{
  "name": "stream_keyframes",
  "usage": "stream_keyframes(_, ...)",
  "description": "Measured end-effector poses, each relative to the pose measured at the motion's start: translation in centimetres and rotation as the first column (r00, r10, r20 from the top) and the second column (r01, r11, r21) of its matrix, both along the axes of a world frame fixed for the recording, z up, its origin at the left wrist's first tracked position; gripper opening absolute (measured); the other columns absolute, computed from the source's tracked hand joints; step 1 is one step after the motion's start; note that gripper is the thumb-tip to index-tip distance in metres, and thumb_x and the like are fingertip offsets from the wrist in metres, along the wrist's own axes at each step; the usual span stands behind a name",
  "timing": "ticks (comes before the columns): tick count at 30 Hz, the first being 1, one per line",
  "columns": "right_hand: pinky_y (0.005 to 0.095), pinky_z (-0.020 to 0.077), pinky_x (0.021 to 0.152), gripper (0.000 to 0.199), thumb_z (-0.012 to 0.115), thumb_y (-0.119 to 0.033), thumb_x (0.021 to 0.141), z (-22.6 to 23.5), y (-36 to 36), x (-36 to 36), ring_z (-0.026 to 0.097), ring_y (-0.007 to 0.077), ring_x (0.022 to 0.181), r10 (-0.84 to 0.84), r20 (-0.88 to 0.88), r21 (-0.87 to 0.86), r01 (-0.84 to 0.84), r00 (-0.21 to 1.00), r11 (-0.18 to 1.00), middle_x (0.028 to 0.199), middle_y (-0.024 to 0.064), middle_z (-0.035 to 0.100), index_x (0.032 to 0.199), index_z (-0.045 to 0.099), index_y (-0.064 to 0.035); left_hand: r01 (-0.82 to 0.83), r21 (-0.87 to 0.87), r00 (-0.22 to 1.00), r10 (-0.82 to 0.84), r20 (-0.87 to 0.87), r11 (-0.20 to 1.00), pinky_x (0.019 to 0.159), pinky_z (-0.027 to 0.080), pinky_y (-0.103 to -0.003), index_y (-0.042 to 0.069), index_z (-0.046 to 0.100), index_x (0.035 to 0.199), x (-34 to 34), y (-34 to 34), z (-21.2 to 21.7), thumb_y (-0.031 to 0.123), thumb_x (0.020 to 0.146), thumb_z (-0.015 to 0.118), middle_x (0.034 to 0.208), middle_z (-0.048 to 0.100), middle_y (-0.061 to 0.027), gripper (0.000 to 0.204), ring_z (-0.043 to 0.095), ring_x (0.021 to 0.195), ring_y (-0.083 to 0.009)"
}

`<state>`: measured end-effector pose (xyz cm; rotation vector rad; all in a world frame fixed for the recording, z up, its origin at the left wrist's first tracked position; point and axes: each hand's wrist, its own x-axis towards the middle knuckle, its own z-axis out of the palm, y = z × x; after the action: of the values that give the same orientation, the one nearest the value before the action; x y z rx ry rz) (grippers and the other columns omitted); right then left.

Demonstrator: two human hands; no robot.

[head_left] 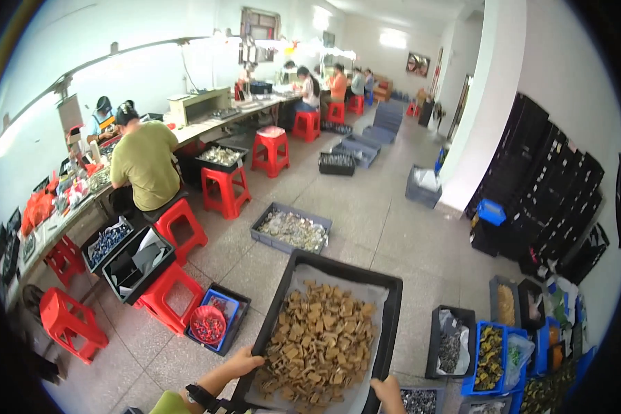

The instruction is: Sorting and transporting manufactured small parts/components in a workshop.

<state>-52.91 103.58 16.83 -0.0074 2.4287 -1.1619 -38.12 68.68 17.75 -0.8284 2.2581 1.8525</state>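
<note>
Between both hands I carry a black plastic tray (391,303), tilted in view above the floor. White paper lines it, and a heap of small brown blocky pieces (317,338) lies on top. My left hand (241,361) grips the tray's left rim, thumb over the edge; a dark band circles that wrist. On the near right corner my right hand (388,393) is closed round the rim, partly cut off by the lower edge of the view. The fingers under the tray are hidden.
Ahead on the floor sits a grey tray (274,241) of pale pieces. Red stools (176,293) and a long workbench (207,121) with seated people line the left. Blue bins (488,359) stand low on the right, near stacked black trays (538,179) and a white pillar (486,103).
</note>
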Motion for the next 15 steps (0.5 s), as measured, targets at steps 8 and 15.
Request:
stream_keyframes(8,0.0413,0.0458,0.067,0.034,0.054,-0.021,0.065,2.5,-6.8,-26.8,0.058,0.039,0.078,0.106,-0.125,0.017,-0.105,0.986,0.994,0.075,0.0267,0.058,0.087,0.058,0.0038,-0.2,0.218,0.976,0.214,-0.044,0.955,0.063,0.044,-0.025,-0.003,0.051,0.105,-24.5,-3.4,1.6,0.004,0.066,0.049,0.083,0.057,-0.0071,0.04,0.053,0.07,-0.0147)
stream_keyframes(15,0.0394,0.0454,0.066,0.032,0.053,-0.02,0.066,3.3,-10.4,-48.9,0.059,0.0374,0.076,0.005,-0.132,0.064,0.003,0.991,0.998,0.073,0.024,0.059,0.087,0.058,0.0036,-0.076,0.259,0.996,0.085,-0.023,0.963,0.065,0.044,-0.025,-0.005,0.052,0.102,-50.3,-8.1,2.3,0.003,0.066,0.047,0.083,0.057,-0.0048,0.037,0.052,0.072,-0.0126)
